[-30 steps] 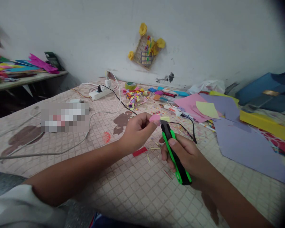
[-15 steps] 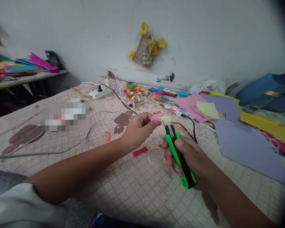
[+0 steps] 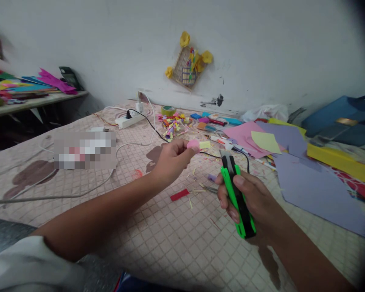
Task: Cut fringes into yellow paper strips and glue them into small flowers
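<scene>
My left hand (image 3: 174,160) pinches a small rounded piece of pink paper (image 3: 193,144) between thumb and fingers, raised over the table. A short pale yellow paper strip (image 3: 205,144) sticks out to the right of the pink piece; how they are joined I cannot tell. Wrapped in my right hand (image 3: 249,198) is a green and black utility knife (image 3: 237,196), its metal tip pointing up and away from me. A gap separates that tip from the papers. Below, on the table, lie a red paper strip (image 3: 179,195) and thin paper scraps (image 3: 191,202).
Coloured clippings (image 3: 174,123) and a tape roll (image 3: 168,110) lie at the back, near a white power strip (image 3: 129,121). Cables (image 3: 117,152) cross the left side. Purple sheets (image 3: 316,190) and a blue bag (image 3: 337,121) are at right.
My left hand has drawn slightly left and up with the pink and yellow papers. My right hand has moved right with the utility knife, so its tip is now apart from the yellow strip.
</scene>
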### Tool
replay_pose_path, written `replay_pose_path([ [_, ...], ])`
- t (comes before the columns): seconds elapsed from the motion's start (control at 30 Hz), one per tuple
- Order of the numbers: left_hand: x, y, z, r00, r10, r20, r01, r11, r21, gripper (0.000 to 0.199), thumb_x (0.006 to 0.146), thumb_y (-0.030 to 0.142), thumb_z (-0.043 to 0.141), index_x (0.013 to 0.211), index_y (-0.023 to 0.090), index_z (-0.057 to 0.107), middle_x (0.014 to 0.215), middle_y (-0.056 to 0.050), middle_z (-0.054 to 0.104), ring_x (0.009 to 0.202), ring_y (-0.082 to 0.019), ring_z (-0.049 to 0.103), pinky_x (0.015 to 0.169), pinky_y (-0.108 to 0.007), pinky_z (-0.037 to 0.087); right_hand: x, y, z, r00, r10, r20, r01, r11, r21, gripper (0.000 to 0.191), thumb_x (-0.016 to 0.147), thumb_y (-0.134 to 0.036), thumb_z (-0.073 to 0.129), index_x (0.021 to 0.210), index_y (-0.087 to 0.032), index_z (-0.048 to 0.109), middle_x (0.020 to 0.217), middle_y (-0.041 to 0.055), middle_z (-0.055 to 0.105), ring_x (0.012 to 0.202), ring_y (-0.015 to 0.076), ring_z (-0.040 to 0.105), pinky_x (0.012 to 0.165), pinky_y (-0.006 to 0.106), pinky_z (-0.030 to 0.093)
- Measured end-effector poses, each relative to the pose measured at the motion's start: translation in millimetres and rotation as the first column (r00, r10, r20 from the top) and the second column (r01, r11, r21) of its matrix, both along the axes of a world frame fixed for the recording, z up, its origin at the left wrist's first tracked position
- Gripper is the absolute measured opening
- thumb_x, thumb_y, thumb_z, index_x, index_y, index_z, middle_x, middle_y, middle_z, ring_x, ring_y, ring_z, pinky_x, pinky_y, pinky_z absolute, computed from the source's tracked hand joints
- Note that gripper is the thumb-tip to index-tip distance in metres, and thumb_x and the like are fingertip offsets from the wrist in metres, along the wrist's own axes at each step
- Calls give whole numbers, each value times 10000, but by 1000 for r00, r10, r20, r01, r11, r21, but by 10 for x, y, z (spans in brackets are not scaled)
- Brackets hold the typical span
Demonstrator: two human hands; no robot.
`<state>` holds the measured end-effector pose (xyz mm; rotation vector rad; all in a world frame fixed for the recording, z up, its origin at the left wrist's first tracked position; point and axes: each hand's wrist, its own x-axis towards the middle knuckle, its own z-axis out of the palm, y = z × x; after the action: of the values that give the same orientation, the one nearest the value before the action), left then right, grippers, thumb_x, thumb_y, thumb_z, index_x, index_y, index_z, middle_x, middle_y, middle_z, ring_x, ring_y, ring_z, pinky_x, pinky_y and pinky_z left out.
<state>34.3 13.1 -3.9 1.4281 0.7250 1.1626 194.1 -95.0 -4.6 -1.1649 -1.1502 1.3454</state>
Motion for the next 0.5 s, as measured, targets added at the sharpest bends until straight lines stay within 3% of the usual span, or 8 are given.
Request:
replay_pose_path([
  [0.3, -29, 180, 7, 995, 102, 21, -102, 995, 3, 134, 728, 231, 572, 638, 155, 507, 417, 75, 405, 362, -28, 342, 374, -176, 246, 50, 2, -12, 998, 41, -51, -39, 998, 52, 260, 876, -425, 476, 887, -197, 601, 575, -7, 626, 338, 70, 470, 319, 161, 368],
  [0.5, -102, 462, 18, 959, 279, 56, -277, 960, -49, 166, 729, 199, 548, 601, 164, 448, 388, 86, 379, 339, -21, 314, 360, -170, 215, 109, -55, 72, 987, -11, -160, 20, 998, 54, 249, 852, -426, 510, 868, -201, 616, 562, 8, 632, 340, 69, 480, 317, 145, 363],
])
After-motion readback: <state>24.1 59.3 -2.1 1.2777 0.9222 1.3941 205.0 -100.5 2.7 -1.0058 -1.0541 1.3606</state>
